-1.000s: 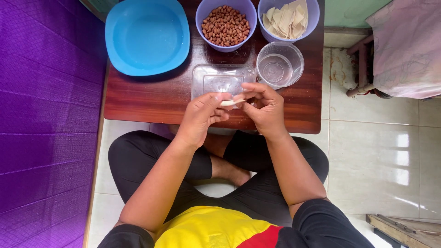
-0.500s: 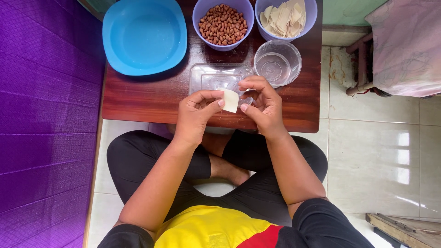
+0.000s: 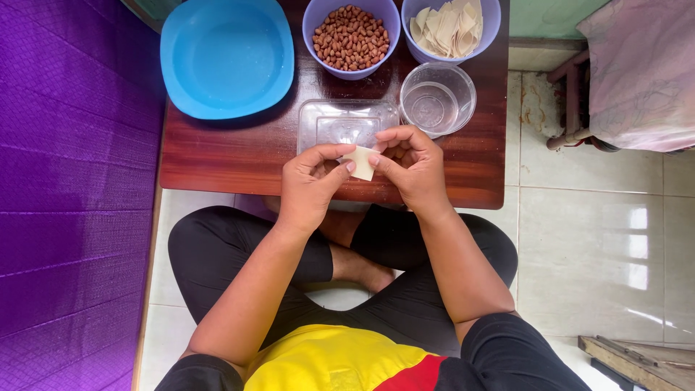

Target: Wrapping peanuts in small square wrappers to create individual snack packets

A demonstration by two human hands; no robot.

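Nearest the camera, a person in a yellow and red top and black trousers is sitting cross-legged on the pale tiled floor (image 3: 601, 239), both forearms reaching out toward a low dark wooden table (image 3: 217, 163). Just over the near edge of that table, the left hand (image 3: 308, 187) and the right hand (image 3: 409, 168) are meeting around a small pale square wrapper (image 3: 361, 163); the thumb and fingers of each hand are pinching one side of it, so both are closing on the same piece and holding it just above the tabletop. The wrapper is looking flat and unfolded, and whether anything is lying inside it cannot be told. Directly beyond the hands, a clear plastic tray (image 3: 344, 123) is sitting on the table, showing nothing finished in it. To its right, a clear glass bowl (image 3: 437, 98) is standing. Farther off, a purple bowl of peanuts (image 3: 350, 36) is looking full, and beside it on the right another purple bowl of stacked wrappers (image 3: 450, 27) is holding plenty more. At the far left a blue plate (image 3: 226, 56) is lying bare. Judging by this, the work is looking barely begun, with nearly all the wrappers and nuts waiting.
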